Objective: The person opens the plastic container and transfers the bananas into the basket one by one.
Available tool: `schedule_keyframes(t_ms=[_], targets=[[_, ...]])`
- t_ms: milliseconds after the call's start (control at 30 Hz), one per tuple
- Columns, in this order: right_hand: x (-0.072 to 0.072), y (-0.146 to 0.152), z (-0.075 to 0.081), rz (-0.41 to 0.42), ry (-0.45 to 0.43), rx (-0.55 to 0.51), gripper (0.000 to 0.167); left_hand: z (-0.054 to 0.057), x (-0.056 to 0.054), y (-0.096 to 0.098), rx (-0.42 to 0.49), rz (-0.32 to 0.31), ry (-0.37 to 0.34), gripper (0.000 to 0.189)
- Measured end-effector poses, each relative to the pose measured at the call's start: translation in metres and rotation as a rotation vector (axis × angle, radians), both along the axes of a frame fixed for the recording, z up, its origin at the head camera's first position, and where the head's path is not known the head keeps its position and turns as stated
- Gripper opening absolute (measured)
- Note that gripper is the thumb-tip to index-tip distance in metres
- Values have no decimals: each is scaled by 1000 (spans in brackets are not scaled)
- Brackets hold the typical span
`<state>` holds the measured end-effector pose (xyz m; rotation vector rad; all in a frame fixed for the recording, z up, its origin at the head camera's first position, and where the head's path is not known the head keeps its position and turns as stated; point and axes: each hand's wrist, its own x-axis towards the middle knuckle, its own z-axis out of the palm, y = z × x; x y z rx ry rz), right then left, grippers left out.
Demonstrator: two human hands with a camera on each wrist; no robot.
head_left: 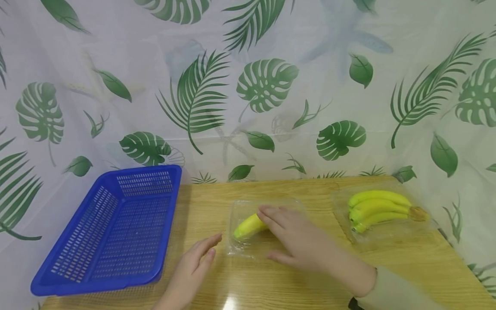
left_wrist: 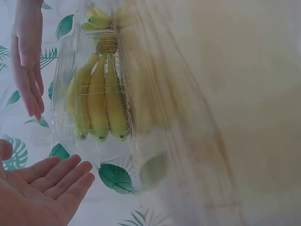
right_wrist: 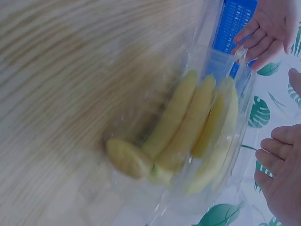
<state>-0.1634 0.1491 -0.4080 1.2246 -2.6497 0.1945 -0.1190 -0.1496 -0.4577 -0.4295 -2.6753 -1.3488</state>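
Note:
In the head view, a clear plastic container [head_left: 234,249] holding a bunch of yellow bananas [head_left: 248,227] with green tips lies at the middle of the table. My right hand [head_left: 300,239] reaches over this container from the right, fingers extended, overlapping much of the bananas. To its left, my left hand [head_left: 195,262] is held with the fingers pointing at the container's near left corner. Seen from the left wrist, the bananas [left_wrist: 98,103] lie inside the container, and both the left hand [left_wrist: 51,188] and right hand [left_wrist: 29,66] have straight fingers. The right wrist view is partly blurred.
A blue perforated basket [head_left: 164,241] stands on the left of the wooden table [head_left: 267,288]. On the right lies another clear container [head_left: 341,193] with more bananas [head_left: 381,206]. Behind the table hangs a white leaf-patterned cloth [head_left: 294,142].

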Motion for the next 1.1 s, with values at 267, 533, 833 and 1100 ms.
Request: schedule_keyframes(t_ms=[267,533,833,1100], targets=[[4,-20,-8,43,21,8,88,-5,-1,-1,183,-23,-81,33],[11,-31,-14,69,8,15,87,-10,-5,-5,367,-143,-272,42],[10,-43,-13,80,2,38,86,-10,-8,-3,522,-78,-520,55],[6,-56,-20,73,-27,126,84,-14,-9,-7,618,-183,-620,56]])
